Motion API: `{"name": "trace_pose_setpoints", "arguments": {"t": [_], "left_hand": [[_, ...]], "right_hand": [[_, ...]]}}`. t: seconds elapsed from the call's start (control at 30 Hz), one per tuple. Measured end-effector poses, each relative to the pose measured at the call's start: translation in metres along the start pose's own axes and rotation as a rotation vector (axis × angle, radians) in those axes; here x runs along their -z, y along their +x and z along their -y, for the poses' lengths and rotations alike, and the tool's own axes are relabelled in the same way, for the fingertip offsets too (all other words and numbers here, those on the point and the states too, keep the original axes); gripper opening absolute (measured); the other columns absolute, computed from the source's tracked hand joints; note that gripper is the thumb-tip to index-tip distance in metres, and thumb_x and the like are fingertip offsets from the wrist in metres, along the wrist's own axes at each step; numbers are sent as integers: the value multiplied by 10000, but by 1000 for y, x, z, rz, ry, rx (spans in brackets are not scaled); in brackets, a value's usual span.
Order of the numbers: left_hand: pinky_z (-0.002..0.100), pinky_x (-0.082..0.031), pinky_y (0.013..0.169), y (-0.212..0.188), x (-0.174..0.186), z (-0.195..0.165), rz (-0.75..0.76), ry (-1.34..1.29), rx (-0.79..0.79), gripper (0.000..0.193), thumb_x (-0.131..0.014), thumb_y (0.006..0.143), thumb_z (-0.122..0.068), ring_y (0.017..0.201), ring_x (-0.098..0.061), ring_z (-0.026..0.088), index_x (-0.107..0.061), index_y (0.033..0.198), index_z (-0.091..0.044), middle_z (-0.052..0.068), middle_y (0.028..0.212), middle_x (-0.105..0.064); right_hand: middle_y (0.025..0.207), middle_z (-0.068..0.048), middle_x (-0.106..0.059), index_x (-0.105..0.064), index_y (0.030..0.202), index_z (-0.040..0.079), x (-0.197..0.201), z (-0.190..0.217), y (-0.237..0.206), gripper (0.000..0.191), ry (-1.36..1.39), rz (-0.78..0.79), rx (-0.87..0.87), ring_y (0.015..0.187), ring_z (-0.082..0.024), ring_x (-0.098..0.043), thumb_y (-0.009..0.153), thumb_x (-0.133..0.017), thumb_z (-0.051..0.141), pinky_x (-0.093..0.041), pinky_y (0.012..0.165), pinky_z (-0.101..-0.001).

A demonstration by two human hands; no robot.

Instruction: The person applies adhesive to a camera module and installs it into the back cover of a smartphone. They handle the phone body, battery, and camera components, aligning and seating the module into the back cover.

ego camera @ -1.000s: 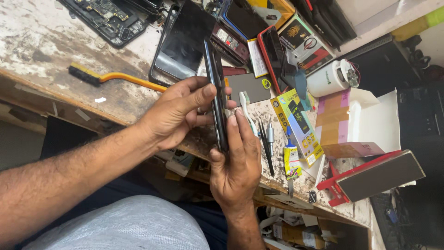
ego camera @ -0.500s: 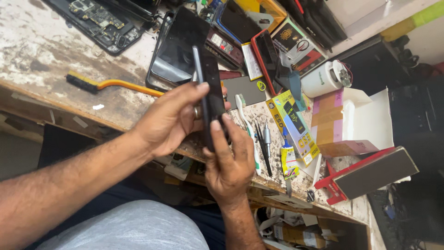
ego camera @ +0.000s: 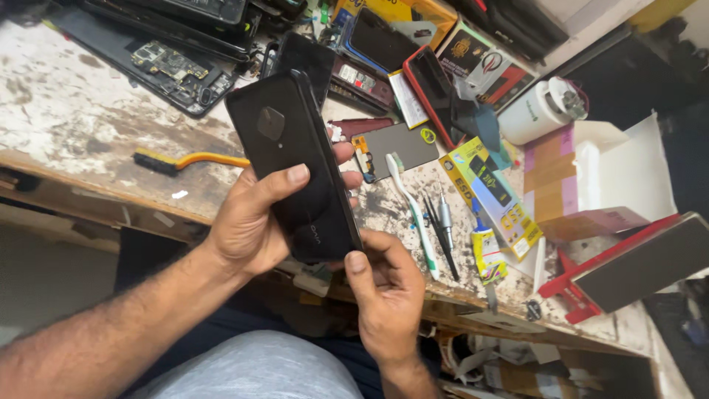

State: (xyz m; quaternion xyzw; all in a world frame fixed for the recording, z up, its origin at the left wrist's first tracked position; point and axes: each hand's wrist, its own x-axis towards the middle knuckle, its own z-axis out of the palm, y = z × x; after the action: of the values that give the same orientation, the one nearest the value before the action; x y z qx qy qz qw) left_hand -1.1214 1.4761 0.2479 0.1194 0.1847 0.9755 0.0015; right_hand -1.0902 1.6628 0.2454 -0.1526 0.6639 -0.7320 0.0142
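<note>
Two bare hands hold one black phone (ego camera: pixel 299 166) above the near edge of the tabletop (ego camera: pixel 81 125), its back cover facing the camera. Left hand (ego camera: pixel 255 222) wraps the phone's body, thumb laid across the back and fingers (ego camera: pixel 344 154) curled round the far long edge, closed firmly on it. Right hand (ego camera: pixel 388 295) supports the lower corner, thumb pressed to the bottom edge, remaining fingers folded beneath and not clearly seen. Long axis runs from the lower right, by the right thumb, up and left toward the opened circuit-board frame (ego camera: pixel 173 70); the camera-module end points away from the person, the lower end toward the body. In my judgement, good handling here calls for steady support along both long edges, even thumb pressure, and no twisting of the thin body. Right of the phone lie a white toothbrush (ego camera: pixel 410 210) and dark tweezers (ego camera: pixel 439 236); left of it, an orange-handled brush (ego camera: pixel 188 159).
</note>
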Motion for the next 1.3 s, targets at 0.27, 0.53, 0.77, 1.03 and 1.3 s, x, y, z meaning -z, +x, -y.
{"name": "trace_pose_setpoints", "arguments": {"t": [0.27, 0.53, 0.77, 1.03, 1.3], "left_hand": [[510, -600, 1010, 11, 10, 9, -14, -26, 19, 477, -664, 962, -61, 1182, -684, 337, -529, 1416, -5, 199, 1355, -648], [510, -595, 1017, 12, 0, 8, 16, -8, 13, 460, -664, 957, -44, 1158, -701, 345, -547, 1399, 5, 207, 1318, -664], [504, -605, 979, 11, -15, -4, -32, 43, 20, 478, -668, 929, -57, 1122, -709, 341, -542, 1385, 12, 210, 1285, -678], [510, -613, 964, 12, -29, -13, -33, 95, 76, 456, -672, 914, -60, 1120, -710, 345, -560, 1348, 28, 213, 1257, -688], [429, -608, 968, -2, -7, 10, 30, 151, 105, 390, -699, 947, -50, 1068, -714, 265, -610, 1316, 38, 171, 1178, -701]], "right_hand": [[1001, -97, -734, -670, 1149, -61, 4, 2, 6, 170, -6, 9, 10, 914, -134, -688, 1038, -613, 55, -555, 854, -272], [1015, -94, -707, -687, 1088, -61, 7, 9, 8, 129, -5, -16, 68, 929, -135, -653, 1050, -600, 26, -513, 873, -267], [988, -117, -736, -698, 1080, -65, 9, 18, 17, 137, 25, 23, -13, 908, -147, -680, 1011, -617, 21, -527, 855, -270], [1086, -92, -697, -653, 1158, -33, 4, 61, 38, 195, -54, -78, 190, 997, -139, -676, 964, -668, -42, -537, 907, -260], [1124, -75, -677, -704, 1151, -22, -16, 111, 70, 176, -258, 84, 277, 1053, -153, -675, 976, -689, 0, -556, 927, -284]]}}
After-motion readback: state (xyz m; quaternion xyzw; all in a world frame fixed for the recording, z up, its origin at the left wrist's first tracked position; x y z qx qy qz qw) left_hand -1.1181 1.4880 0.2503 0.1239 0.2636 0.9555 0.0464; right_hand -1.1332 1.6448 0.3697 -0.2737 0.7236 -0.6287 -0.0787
